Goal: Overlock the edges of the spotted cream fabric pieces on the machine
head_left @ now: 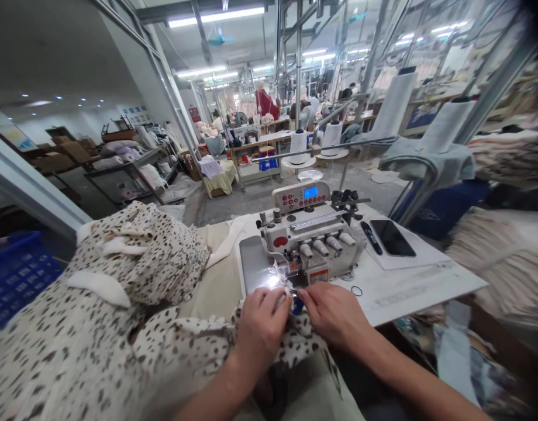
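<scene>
A white overlock sewing machine [313, 240] with a lit blue display stands in front of me, its lamp bright near the presser foot. My left hand [262, 318] pinches cream fabric with dark spots [295, 345] just before the foot. Close beside it, my right hand [334, 310] has its thumb and fingers pressed together at the fabric edge. Between the two hands shows a small dark and blue piece [297, 305]; what it is, and whether the right fingers grip it, is unclear. The fingertips partly hide the fabric edge.
More spotted fabric with white strips [164, 251] is heaped at left, near a blue basket [21, 275]. A phone [392, 237] and a black marker [371, 237] lie right of the machine. Thread cones [299, 146] stand behind it. Stacked fabric [501, 263] is at far right.
</scene>
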`<action>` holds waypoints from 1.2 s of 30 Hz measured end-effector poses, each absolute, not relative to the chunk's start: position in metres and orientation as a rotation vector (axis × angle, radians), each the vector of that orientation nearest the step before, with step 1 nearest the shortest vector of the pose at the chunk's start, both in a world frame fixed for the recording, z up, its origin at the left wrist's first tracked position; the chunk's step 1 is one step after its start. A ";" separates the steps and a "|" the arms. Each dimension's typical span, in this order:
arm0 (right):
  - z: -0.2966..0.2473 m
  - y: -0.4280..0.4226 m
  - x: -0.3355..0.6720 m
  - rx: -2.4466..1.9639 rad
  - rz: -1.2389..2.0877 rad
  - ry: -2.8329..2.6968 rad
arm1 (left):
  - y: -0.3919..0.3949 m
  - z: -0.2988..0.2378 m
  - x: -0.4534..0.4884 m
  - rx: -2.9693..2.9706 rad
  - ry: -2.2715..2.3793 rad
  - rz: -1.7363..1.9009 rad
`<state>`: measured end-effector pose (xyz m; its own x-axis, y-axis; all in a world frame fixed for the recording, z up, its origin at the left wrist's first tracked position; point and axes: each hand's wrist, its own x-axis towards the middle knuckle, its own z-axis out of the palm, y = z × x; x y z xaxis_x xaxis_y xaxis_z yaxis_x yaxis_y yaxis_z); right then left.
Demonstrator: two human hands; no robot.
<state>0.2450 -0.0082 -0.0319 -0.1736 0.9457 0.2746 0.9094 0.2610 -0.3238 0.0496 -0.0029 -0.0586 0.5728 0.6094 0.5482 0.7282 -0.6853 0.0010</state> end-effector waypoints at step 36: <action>-0.027 -0.005 0.232 -1.759 -0.226 -2.211 | -0.014 -0.063 0.052 -2.486 -1.195 -0.655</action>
<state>0.2317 -0.0052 -0.0270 -0.2010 0.9213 0.3328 0.9697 0.2354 -0.0660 0.0521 -0.0144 -0.0633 0.5485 0.6524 0.5231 0.7918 -0.6062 -0.0742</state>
